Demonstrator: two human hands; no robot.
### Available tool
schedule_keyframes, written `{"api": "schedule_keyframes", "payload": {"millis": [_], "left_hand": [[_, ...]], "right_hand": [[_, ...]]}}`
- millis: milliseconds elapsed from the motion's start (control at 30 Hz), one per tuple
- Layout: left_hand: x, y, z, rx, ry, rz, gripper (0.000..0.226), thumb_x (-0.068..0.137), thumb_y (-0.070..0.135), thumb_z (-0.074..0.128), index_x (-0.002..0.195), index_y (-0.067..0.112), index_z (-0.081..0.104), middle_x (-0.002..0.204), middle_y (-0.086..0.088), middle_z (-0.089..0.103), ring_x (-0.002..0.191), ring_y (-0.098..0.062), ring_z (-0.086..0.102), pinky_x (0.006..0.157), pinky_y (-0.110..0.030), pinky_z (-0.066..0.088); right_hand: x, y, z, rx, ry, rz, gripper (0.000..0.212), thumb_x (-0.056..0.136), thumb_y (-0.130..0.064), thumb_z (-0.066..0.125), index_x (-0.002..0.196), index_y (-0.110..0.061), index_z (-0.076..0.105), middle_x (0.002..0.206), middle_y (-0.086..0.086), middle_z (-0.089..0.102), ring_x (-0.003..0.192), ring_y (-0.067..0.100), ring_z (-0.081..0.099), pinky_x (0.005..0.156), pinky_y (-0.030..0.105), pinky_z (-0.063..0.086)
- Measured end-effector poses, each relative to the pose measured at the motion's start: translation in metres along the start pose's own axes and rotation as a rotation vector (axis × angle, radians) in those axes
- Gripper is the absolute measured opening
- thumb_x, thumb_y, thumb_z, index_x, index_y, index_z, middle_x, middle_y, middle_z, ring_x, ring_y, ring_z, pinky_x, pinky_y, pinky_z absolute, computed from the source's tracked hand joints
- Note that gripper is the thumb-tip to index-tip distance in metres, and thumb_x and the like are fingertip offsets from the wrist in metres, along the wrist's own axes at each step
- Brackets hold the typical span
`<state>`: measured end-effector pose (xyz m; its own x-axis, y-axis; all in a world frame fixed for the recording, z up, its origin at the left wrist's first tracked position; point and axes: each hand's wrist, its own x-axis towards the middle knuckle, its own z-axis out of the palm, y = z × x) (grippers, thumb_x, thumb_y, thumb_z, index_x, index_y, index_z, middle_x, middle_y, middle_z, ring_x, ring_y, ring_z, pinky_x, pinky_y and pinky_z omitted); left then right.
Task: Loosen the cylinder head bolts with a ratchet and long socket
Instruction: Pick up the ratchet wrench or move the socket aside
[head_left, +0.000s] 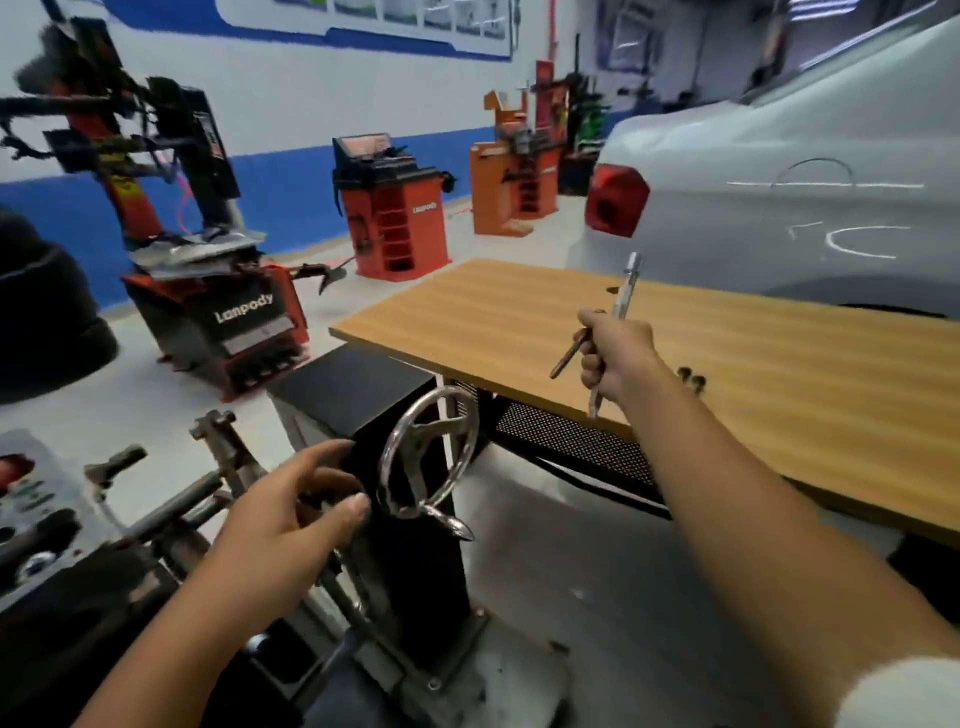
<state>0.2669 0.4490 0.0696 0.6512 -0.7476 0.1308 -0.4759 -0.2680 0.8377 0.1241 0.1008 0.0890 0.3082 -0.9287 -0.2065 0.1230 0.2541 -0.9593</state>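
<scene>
My right hand is raised over the near edge of the wooden table and grips a shiny ratchet that sticks up past the fingers, together with a long bolt angling down to the left. My left hand hovers with loosely spread fingers beside the black engine stand, just left of its chrome handwheel. The cylinder head shows blurred at the far left edge, clamped on the stand's metal arms. No socket is plainly visible.
Two small dark bolts lie on the table beside my right forearm. A grey car stands behind the table. A tyre changer, a red wheel balancer and orange machines line the blue-and-white wall.
</scene>
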Motion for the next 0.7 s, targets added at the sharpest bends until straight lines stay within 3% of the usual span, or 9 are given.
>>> {"api": "schedule_keyframes", "payload": {"millis": [67,200,267,400,500,633,700], "left_hand": [[0.004,0.001,0.007,-0.021,-0.026,-0.004,0.044,0.095,0.017,0.074,0.133,0.037,0.064,0.11,0.007,0.076,0.079,-0.018,0.076,0.062,-0.031,0.059],[0.017,-0.001,0.018,-0.09,-0.054,0.01,0.034,0.097,0.017,0.072,0.122,0.04,0.068,0.104,0.012,0.078,0.078,-0.018,0.077,0.061,-0.032,0.059],[0.022,-0.003,0.026,-0.133,-0.064,0.009,0.032,0.097,0.014,0.072,0.12,0.037,0.07,0.103,0.004,0.079,0.074,-0.019,0.076,0.061,-0.032,0.058],[0.03,-0.005,0.043,-0.189,-0.071,-0.006,0.03,0.098,0.014,0.071,0.117,0.037,0.07,0.099,0.004,0.078,0.071,-0.02,0.076,0.062,-0.036,0.056],[0.031,-0.006,0.053,-0.232,-0.097,-0.004,0.029,0.098,0.018,0.071,0.115,0.042,0.069,0.1,0.011,0.077,0.074,-0.018,0.076,0.063,-0.032,0.056],[0.029,-0.009,0.071,-0.295,-0.1,-0.022,0.028,0.099,0.018,0.071,0.116,0.04,0.07,0.098,0.013,0.075,0.075,-0.02,0.076,0.061,-0.028,0.056],[0.026,-0.011,0.08,-0.317,-0.107,-0.032,0.028,0.099,0.015,0.07,0.115,0.038,0.07,0.094,0.014,0.075,0.072,-0.019,0.075,0.059,-0.025,0.056]], "right_hand": [[0.033,-0.003,-0.052,-0.122,0.105,0.056,0.024,0.099,-0.022,0.064,0.08,-0.01,0.06,0.053,0.001,0.048,0.034,0.011,0.033,0.039,0.02,0.026],[0.071,0.005,-0.132,-0.313,0.231,0.198,0.022,0.101,-0.023,0.062,0.082,-0.013,0.058,0.049,-0.001,0.048,0.034,0.009,0.032,0.035,0.019,0.028],[0.082,0.012,-0.155,-0.324,0.269,0.263,0.021,0.102,-0.024,0.06,0.083,-0.014,0.057,0.049,-0.001,0.047,0.033,0.008,0.031,0.033,0.019,0.027],[0.095,0.024,-0.172,-0.288,0.353,0.32,0.009,0.104,-0.02,0.058,0.102,-0.011,0.061,0.07,0.004,0.052,0.046,0.011,0.035,0.031,0.019,0.029],[0.097,0.032,-0.172,-0.287,0.407,0.295,0.01,0.103,-0.01,0.053,0.108,-0.007,0.061,0.072,0.006,0.054,0.048,0.011,0.037,0.032,0.018,0.029],[0.101,0.039,-0.165,-0.308,0.459,0.282,0.018,0.094,-0.013,0.071,0.111,-0.008,0.064,0.075,0.009,0.06,0.048,0.014,0.044,0.038,0.023,0.035],[0.105,0.04,-0.16,-0.315,0.502,0.263,0.019,0.094,-0.016,0.071,0.111,-0.01,0.066,0.076,0.009,0.063,0.048,0.014,0.046,0.04,0.024,0.037]]}}
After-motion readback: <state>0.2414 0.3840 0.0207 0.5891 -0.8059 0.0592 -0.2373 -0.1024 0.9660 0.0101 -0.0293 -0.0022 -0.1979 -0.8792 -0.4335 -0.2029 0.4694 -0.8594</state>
